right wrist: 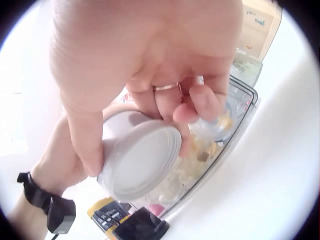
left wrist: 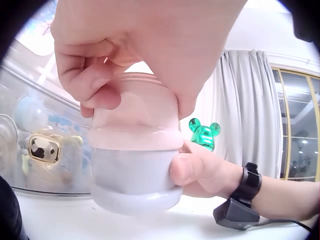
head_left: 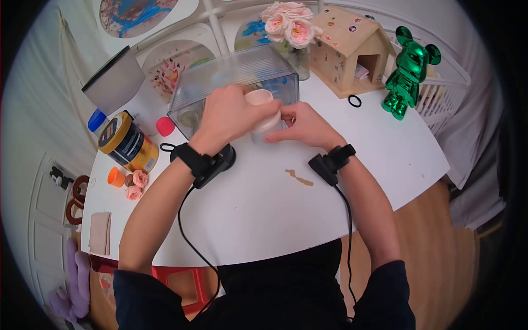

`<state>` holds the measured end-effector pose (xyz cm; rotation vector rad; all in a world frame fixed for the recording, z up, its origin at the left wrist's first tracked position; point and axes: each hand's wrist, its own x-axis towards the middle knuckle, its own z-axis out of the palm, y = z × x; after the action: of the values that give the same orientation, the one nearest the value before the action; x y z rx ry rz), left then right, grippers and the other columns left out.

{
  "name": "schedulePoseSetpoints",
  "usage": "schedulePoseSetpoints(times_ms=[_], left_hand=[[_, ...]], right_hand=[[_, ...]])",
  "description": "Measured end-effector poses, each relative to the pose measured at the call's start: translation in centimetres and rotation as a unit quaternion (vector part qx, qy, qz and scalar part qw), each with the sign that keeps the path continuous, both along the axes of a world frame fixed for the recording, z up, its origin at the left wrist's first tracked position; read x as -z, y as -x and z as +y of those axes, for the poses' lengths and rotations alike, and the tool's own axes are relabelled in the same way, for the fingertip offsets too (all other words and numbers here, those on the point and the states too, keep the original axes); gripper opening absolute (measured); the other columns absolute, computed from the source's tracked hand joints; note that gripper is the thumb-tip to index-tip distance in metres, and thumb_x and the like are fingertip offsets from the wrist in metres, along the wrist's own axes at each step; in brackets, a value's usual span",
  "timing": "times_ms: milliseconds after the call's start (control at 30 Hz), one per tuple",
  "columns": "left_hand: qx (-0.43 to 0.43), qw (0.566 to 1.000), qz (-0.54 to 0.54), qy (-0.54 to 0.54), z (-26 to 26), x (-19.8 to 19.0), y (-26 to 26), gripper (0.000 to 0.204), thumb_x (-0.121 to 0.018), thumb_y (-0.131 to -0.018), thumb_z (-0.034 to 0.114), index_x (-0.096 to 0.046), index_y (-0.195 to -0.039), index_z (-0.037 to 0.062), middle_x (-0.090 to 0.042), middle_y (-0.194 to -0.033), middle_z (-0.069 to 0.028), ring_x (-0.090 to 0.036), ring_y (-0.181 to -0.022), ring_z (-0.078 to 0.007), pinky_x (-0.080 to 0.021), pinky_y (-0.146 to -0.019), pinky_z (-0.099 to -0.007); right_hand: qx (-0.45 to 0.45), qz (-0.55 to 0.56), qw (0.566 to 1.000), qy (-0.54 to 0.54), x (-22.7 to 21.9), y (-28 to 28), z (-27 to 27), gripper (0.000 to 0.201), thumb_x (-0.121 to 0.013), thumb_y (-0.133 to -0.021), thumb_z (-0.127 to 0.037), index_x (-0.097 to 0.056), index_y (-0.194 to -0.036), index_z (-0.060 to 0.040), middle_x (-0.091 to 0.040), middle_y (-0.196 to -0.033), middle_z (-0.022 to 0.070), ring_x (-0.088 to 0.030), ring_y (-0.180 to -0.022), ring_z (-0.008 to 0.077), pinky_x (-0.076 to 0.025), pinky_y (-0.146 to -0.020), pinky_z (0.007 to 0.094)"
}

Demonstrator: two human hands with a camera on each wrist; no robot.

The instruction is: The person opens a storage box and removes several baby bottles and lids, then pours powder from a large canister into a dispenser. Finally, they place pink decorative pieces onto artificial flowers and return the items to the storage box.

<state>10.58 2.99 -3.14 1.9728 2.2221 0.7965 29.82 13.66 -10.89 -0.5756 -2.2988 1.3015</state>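
Observation:
A stacked plastic container [left wrist: 137, 130], pale pink above and light grey-lavender below, is held between both hands over the white table [head_left: 258, 220]. My left hand [head_left: 231, 113] grips the pink upper part from above, fingers and thumb bent round its sides. Lower down, my right hand [head_left: 308, 126] grips the greyish part between thumb and fingers. The right wrist view shows the round recessed base [right wrist: 147, 160] of the container, tilted toward that camera. Just behind both hands stands a clear lidded box [head_left: 239, 69] with several small things inside.
At the left stand a yellow-lidded tub [head_left: 129, 143], an orange cup [head_left: 116, 177] and pink flower heads [head_left: 135, 192]. A folded cloth [head_left: 100, 233] lies near the left edge. Toward the back right are a wooden house [head_left: 349, 52], a vase of roses [head_left: 291, 27] and a green shiny bear figure [head_left: 408, 71].

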Motion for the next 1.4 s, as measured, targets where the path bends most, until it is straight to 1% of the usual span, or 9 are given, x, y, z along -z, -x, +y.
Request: schedulePoseSetpoints(times_ms=[233,433,533,633,733,833,933,1033,1400], left_hand=[[-0.039,0.998,0.04,0.004,0.6,0.3,0.0,0.09,-0.078,-0.079,0.075,-0.082,-0.105,-0.0111,-0.08,-0.087,-0.0255,-0.08,-0.079,-0.0347,-0.063,-0.074,-0.0433],[-0.007,0.999,0.041,0.009,0.3,-0.4,-1.6,0.084,-0.081,-0.08,0.071,-0.083,-0.103,-0.0097,-0.08,-0.086,-0.0246,-0.08,-0.078,-0.0348,-0.063,-0.074,-0.043],[0.01,0.999,0.041,0.005,0.7,0.0,-1.5,0.081,-0.082,-0.081,0.069,-0.083,-0.101,-0.0092,-0.079,-0.084,-0.0236,-0.079,-0.076,-0.0346,-0.062,-0.073,-0.043],[0.025,0.999,0.037,-0.031,1.0,0.6,-0.9,0.069,-0.082,-0.079,0.062,-0.08,-0.082,-0.0072,-0.076,-0.074,-0.0232,-0.077,-0.069,-0.0363,-0.061,-0.067,-0.0447],[0.026,0.999,0.036,0.006,0.7,0.3,-0.6,0.078,-0.08,-0.083,0.068,-0.083,-0.097,-0.0087,-0.079,-0.081,-0.0227,-0.078,-0.074,-0.0352,-0.061,-0.072,-0.0434],[-0.021,0.999,0.046,0.012,0.4,-0.1,-1.4,0.08,-0.076,-0.085,0.071,-0.084,-0.092,-0.0077,-0.078,-0.077,-0.0224,-0.078,-0.074,-0.036,-0.061,-0.073,-0.0435],[-0.044,0.998,0.031,0.036,0.3,-0.6,-1.7,0.083,-0.071,-0.086,0.075,-0.084,-0.088,-0.007,-0.077,-0.074,-0.0218,-0.078,-0.073,-0.0366,-0.062,-0.073,-0.0441],[-0.045,0.997,0.048,0.026,0.8,-0.3,-1.5,0.083,-0.07,-0.086,0.076,-0.083,-0.086,-0.0061,-0.077,-0.072,-0.0209,-0.078,-0.073,-0.0366,-0.062,-0.073,-0.0446],[-0.041,0.997,0.043,0.058,0.0,0.2,-1.8,0.078,-0.072,-0.086,0.07,-0.079,-0.123,0.0013,-0.082,-0.104,-0.0204,-0.08,-0.096,-0.0367,-0.061,-0.089,-0.045]], right_hand=[[0.068,-0.03,0.996,-0.058,0.0,0.5,-0.4,0.087,-0.104,-0.071,-0.048,-0.073,-0.138,-0.0025,-0.078,-0.12,0.0106,-0.069,-0.106,0.0217,-0.054,-0.098,0.0371],[0.005,0.067,0.998,0.015,2.7,0.6,1.1,0.101,-0.104,-0.074,-0.042,-0.051,-0.148,0.003,-0.063,-0.146,0.0184,-0.059,-0.141,0.0283,-0.043,-0.123,0.0399],[-0.01,0.095,0.994,0.048,2.8,0.7,1.1,0.097,-0.103,-0.075,-0.036,-0.052,-0.148,0.0015,-0.063,-0.148,0.0175,-0.058,-0.142,0.0266,-0.044,-0.122,0.04],[-0.065,0.09,0.985,0.135,2.7,0.5,1.7,0.097,-0.103,-0.073,-0.031,-0.05,-0.148,0.0018,-0.064,-0.147,0.0181,-0.059,-0.141,0.0273,-0.044,-0.122,0.0398],[-0.071,0.057,0.988,0.121,2.4,0.5,1.9,0.099,-0.104,-0.071,-0.029,-0.049,-0.149,-0.0004,-0.064,-0.147,0.0186,-0.059,-0.141,0.0278,-0.045,-0.12,0.0391],[-0.007,0.041,0.997,0.062,1.6,0.3,0.6,0.086,-0.105,-0.074,-0.022,-0.053,-0.141,-0.0068,-0.062,-0.144,0.0114,-0.054,-0.143,0.0242,-0.04,-0.125,0.0378],[0.036,0.077,0.996,-0.012,2.5,1.1,0.8,0.108,-0.107,-0.065,-0.034,-0.049,-0.151,-0.0043,-0.062,-0.146,0.0187,-0.059,-0.142,0.0306,-0.046,-0.12,0.039],[0.027,0.083,0.996,-0.032,2.3,0.9,0.5,0.106,-0.107,-0.066,-0.037,-0.051,-0.149,-0.0025,-0.059,-0.147,0.02,-0.059,-0.142,0.0326,-0.046,-0.12,0.0409],[0.042,0.029,0.998,-0.02,1.5,0.4,0.1,0.087,-0.1,-0.075,-0.034,-0.055,-0.144,-0.0051,-0.07,-0.138,0.0171,-0.067,-0.131,0.0322,-0.051,-0.113,0.0401]])
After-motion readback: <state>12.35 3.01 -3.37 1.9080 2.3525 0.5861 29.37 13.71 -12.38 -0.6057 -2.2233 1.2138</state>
